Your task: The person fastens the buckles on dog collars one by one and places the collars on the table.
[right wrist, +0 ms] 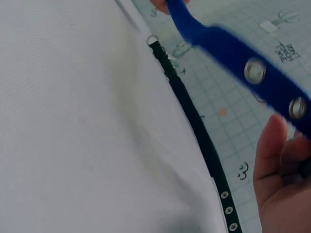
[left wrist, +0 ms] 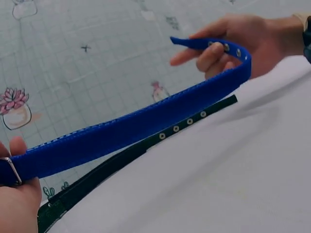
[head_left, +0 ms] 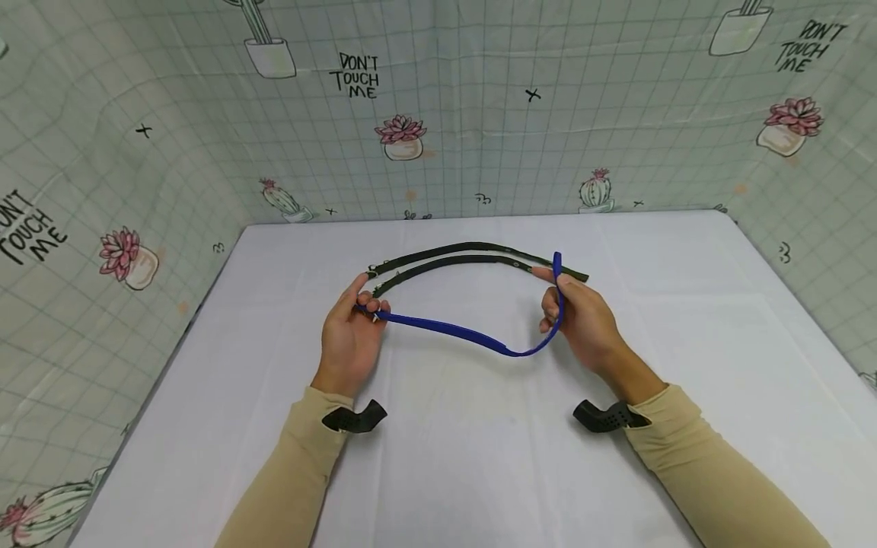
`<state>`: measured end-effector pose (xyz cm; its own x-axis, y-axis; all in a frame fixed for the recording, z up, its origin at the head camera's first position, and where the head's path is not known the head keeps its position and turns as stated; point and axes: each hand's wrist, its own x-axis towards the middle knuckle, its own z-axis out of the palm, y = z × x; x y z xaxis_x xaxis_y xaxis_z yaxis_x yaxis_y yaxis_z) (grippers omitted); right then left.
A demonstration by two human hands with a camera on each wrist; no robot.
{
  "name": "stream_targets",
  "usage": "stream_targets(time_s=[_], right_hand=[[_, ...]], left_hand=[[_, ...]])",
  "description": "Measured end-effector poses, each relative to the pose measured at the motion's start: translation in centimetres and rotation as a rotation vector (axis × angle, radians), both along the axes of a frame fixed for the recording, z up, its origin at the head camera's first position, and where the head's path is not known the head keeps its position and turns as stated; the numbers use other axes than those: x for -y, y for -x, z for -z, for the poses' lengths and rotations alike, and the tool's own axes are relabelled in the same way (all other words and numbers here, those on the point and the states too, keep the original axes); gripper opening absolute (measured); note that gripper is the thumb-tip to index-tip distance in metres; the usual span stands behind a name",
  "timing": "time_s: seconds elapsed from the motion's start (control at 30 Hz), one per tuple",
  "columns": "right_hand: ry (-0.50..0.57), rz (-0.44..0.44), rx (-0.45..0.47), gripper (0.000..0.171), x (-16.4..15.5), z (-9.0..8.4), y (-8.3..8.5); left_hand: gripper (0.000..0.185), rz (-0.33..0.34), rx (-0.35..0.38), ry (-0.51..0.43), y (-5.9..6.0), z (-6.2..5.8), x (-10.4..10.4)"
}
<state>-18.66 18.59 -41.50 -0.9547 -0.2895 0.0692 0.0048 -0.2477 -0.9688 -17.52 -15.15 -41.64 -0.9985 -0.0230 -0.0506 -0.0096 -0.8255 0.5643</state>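
Observation:
A blue strap (head_left: 473,335) with metal eyelets hangs in a sag between my two hands above the white table (head_left: 438,457). My left hand (head_left: 356,327) pinches its buckle end (left wrist: 9,170). My right hand (head_left: 578,316) grips the eyelet end (left wrist: 228,48), whose tip sticks up past the fingers. In the right wrist view the blue strap (right wrist: 243,63) crosses in front of my fingers (right wrist: 277,160). Two dark green straps (head_left: 473,255) lie curved on the table just behind the hands; one dark green strap (right wrist: 194,116) shows eyelets.
Walls covered in a cactus-print sheet (head_left: 438,114) close in the table on the left, back and right. Black wrist mounts (head_left: 352,418) sit at both cuffs of the beige sleeves.

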Motion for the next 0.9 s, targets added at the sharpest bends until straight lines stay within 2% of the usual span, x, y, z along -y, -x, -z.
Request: stream_targets(time_s=[0.1, 0.23, 0.37, 0.43, 0.5, 0.67, 0.77, 0.9], right_hand=[[-0.007, 0.054, -0.014, 0.051, 0.5, -0.1, -0.1], [0.049, 0.126, 0.022, 0.05, 1.0, 0.0, 0.0], [0.067, 0.156, 0.045, 0.047, 1.7, 0.1, 0.4], [0.05, 0.157, 0.017, 0.042, 2.1, 0.0, 0.6], [0.024, 0.164, -0.032, 0.038, 2.6, 0.0, 0.8], [-0.07, 0.197, -0.191, 0.035, 3.8, -0.3, 1.1], [-0.093, 0.199, -0.251, 0.035, 4.5, -0.6, 1.3], [-0.067, 0.212, -0.286, 0.04, 5.3, -1.0, 1.4]], left_hand=[[0.05, 0.037, -0.047, 0.028, -0.3, 0.0, -0.1], [0.051, 0.087, -0.107, 0.064, -0.5, 0.5, -0.3], [0.03, 0.094, -0.133, 0.091, -0.5, 0.9, -0.7], [0.022, 0.074, -0.125, 0.103, -0.4, 1.1, -0.8], [0.021, 0.046, -0.112, 0.109, -0.3, 1.1, -0.7], [0.045, -0.001, -0.087, 0.118, -0.1, 1.1, -0.6], [0.052, -0.011, -0.079, 0.168, -0.2, 1.0, -0.5], [0.049, -0.009, -0.085, 0.278, -0.2, 1.0, -0.6]])
